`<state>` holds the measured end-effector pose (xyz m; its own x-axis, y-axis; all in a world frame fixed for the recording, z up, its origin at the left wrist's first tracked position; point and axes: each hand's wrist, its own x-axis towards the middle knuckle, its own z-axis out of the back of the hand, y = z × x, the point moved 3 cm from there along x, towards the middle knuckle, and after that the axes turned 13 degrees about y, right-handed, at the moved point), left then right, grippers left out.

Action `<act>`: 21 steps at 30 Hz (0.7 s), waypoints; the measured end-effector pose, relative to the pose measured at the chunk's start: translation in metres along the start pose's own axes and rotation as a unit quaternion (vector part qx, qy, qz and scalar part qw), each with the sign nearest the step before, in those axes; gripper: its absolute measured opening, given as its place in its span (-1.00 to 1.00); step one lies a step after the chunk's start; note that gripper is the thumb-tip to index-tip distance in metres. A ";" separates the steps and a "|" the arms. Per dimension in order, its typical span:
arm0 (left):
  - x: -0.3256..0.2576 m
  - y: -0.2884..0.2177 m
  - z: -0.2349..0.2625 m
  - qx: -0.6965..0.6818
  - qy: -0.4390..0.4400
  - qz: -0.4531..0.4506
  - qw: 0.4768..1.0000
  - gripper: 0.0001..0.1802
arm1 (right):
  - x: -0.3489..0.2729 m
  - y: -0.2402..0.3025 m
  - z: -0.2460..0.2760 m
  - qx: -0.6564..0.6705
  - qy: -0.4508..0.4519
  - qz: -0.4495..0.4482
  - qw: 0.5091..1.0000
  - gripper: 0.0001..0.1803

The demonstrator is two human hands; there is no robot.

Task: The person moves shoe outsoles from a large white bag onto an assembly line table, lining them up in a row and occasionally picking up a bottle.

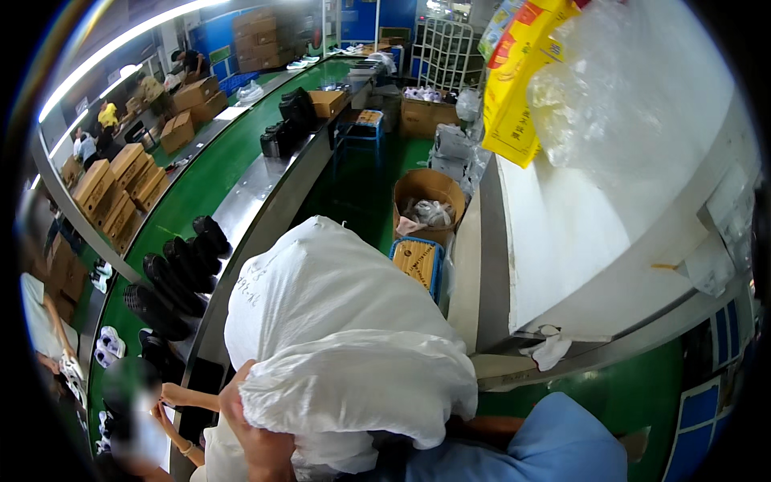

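Note:
A big, full white cloth sack (321,281) fills the middle of the view in front of my body, its loose mouth folded over toward me. My left hand (257,430) is closed on the folded edge at the sack's near left side. From the lower right comes my right arm in a light blue sleeve; the forearm runs under the sack's near right edge, and the hand is hidden there. What the sack contains does not show. Left of it, several black shoes (170,281) stand in a row along the metal edge of the conveyor line.
A long green conveyor (201,181) runs along my left. At lower left, a co-worker's hands (173,398) are close to my left arm. Ahead stand a round cardboard bin (405,197) with plastic bags and a blue-framed stool (418,261). A white bench (578,265) borders my right.

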<state>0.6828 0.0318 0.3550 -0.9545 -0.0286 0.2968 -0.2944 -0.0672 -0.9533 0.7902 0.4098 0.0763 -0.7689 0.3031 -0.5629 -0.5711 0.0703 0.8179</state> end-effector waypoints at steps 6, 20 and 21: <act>0.041 -0.021 -0.017 0.063 0.054 -0.076 0.994 -0.78 | 0.020 0.030 -0.001 0.000 -0.012 0.027 1.000 -0.36; 0.205 -0.180 -0.108 -0.100 0.420 -0.388 0.814 -0.83 | 0.124 0.236 0.022 -0.111 -0.051 0.097 0.988 -0.39; 0.206 -0.171 -0.109 -0.103 0.416 -0.400 0.810 -0.83 | 0.131 0.244 0.026 -0.121 -0.063 0.096 0.986 -0.39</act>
<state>0.5315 0.1463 0.5731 -0.1301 0.6297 0.7659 -0.7544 0.4383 -0.4886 0.5577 0.4916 0.2054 -0.8360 0.4055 -0.3696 -0.4827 -0.2232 0.8469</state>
